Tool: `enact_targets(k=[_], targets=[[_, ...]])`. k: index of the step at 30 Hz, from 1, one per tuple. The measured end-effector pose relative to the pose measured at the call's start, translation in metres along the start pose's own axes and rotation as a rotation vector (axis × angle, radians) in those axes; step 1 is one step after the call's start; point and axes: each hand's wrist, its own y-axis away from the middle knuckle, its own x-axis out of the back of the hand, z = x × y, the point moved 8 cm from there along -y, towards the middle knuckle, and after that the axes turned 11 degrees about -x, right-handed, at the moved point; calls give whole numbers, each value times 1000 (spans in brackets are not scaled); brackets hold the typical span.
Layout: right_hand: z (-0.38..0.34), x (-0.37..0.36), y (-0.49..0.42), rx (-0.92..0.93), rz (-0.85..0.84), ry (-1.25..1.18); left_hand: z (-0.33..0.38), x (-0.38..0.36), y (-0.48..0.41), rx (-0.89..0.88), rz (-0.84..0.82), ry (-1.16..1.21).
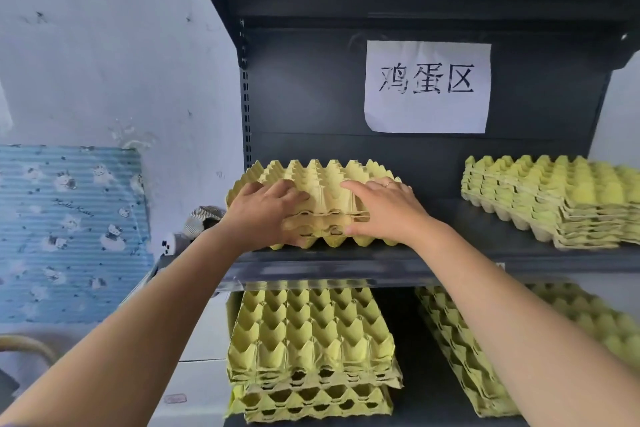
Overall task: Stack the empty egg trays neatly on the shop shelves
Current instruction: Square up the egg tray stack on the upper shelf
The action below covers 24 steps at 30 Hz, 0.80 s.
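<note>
L hand (266, 210) + R hand (384, 210) grip tray stack (322, 177) front edge | on mid shelf (450, 236)

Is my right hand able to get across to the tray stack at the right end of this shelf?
Probably yes. The shelf between the right hand and the right stack looks bare, with open space above. The hand would first have to release the left stack it grips.

Handwritten in black on a white paper sign (428, 87) fixed to the back of the dark shelf unit (304, 97): 鸡蛋区. Printed in small script on the blue cartoon-cat sheet (69, 253) at left: "Hello Kitty".
</note>
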Motion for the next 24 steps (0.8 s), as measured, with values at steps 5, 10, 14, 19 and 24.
enact_targets(k=[5,10,14,19,24], targets=[[-6,-2,3,-16,83,62,3,-1,4,-26,43,-112],[-42,3,10,141,194,157,-13,-1,24,80,100,-107],[-73,-7,7,165,165,236,-37,-8,42,188,86,-114],[-78,-4,-2,94,182,253,-37,-4,41,185,86,-133],[-77,7,3,160,317,153,-35,16,43,174,152,-143]])
